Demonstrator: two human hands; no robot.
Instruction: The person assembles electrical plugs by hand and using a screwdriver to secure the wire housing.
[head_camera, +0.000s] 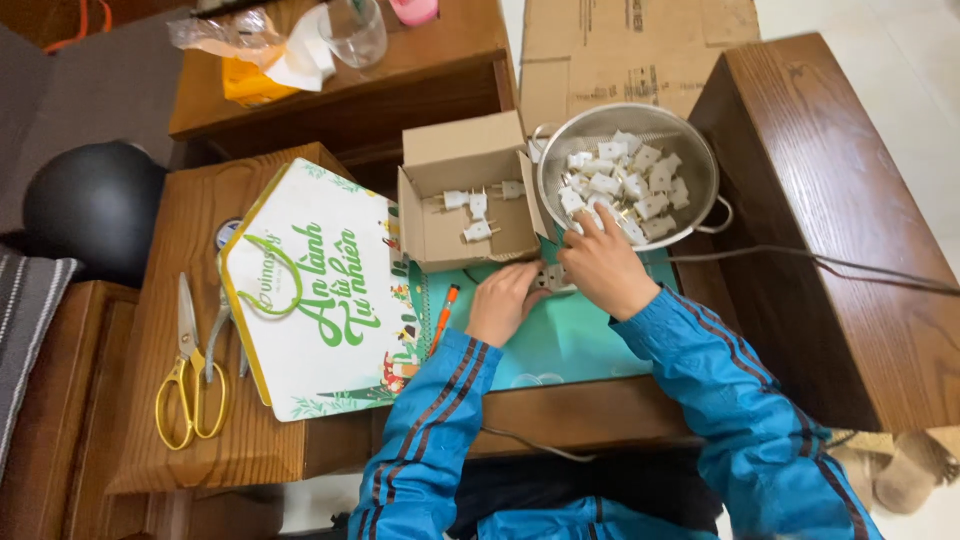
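Wood table (250, 440), L to R: yellow-handled scissors (188, 375), white printed bag (315, 290), open cardboard box (470, 190) w/ a few white plugs (478, 205), metal colander (628, 175) full of white plug pieces. Dark wood bench at R. Left hand (502, 300), fingers curled, presses on a white socket strip (552, 277) just below the box. Right hand (605, 265) rests on strip's other end, fingers extended to colander rim; grip unclear.

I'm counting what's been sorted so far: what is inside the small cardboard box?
The small cardboard box holds four white plug adapters lying loose on its floor, metal prongs showing. Its near wall hides the front edge of the floor, so anything there can't be seen.
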